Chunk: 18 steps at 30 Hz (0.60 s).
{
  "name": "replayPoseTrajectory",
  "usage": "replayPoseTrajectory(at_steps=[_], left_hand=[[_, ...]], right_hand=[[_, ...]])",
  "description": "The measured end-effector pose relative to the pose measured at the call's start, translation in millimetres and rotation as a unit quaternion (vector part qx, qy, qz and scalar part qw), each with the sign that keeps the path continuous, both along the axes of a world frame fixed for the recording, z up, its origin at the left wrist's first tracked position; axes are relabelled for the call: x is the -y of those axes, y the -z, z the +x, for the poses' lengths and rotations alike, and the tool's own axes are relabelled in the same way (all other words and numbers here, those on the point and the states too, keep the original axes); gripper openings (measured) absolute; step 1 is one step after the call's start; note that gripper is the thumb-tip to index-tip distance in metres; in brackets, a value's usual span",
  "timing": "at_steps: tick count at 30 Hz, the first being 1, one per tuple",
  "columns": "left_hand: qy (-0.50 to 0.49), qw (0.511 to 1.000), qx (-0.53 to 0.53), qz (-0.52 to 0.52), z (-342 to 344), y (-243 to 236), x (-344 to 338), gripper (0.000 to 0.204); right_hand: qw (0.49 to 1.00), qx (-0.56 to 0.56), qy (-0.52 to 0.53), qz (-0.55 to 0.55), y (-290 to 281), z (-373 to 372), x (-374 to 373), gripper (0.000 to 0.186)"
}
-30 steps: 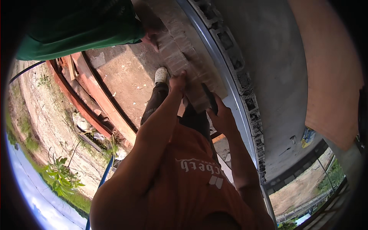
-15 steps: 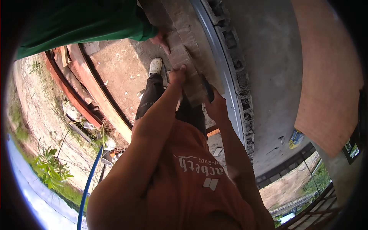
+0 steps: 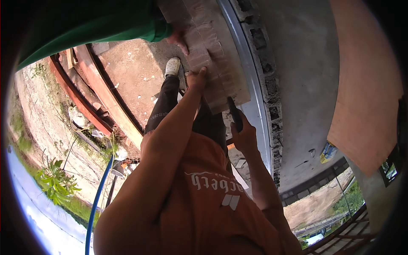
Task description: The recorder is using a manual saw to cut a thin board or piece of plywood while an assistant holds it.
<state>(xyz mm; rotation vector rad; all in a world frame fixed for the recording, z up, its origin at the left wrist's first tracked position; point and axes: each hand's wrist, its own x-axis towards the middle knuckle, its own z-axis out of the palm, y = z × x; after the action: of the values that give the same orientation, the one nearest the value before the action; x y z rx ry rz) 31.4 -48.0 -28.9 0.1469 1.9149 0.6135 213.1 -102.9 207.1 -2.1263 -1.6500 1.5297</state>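
A brownish sheet with a rough line running along it stretches away in front of me. My left hand grips its left edge, thumb on top, the other fingers partly hidden beneath. My right hand is closed around a dark, narrow tool by the sheet's near right corner. The tool's upper end points away from me and overlaps the sheet's near edge; its exact kind is unclear. Farther along the left edge, another person's hand rests on the sheet, below a green sleeve.
A pale metal bar and a row of hollow concrete blocks run along the right. Beyond them lie a grey concrete surface and a plywood sheet. Wooden planks lie left; a blue hose rises nearby.
My right hand has drawn the dark tool back toward me and slightly right, off the rough line near the sheet's middle. My left hand keeps its grip on the edge.
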Motion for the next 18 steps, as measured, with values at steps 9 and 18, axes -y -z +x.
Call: replayPoseTrajectory(at_steps=[9,18], left_hand=[[-0.111,0.992,0.062,0.0,-1,-7,-5,0.057],[-0.037,0.998,0.052,-0.008,25,-37,-20,0.056]], right_hand=[[0.997,0.01,0.021,-0.077,-7,-3,4,0.052],[0.998,0.018,-0.012,0.055,76,-22,-54,0.046]])
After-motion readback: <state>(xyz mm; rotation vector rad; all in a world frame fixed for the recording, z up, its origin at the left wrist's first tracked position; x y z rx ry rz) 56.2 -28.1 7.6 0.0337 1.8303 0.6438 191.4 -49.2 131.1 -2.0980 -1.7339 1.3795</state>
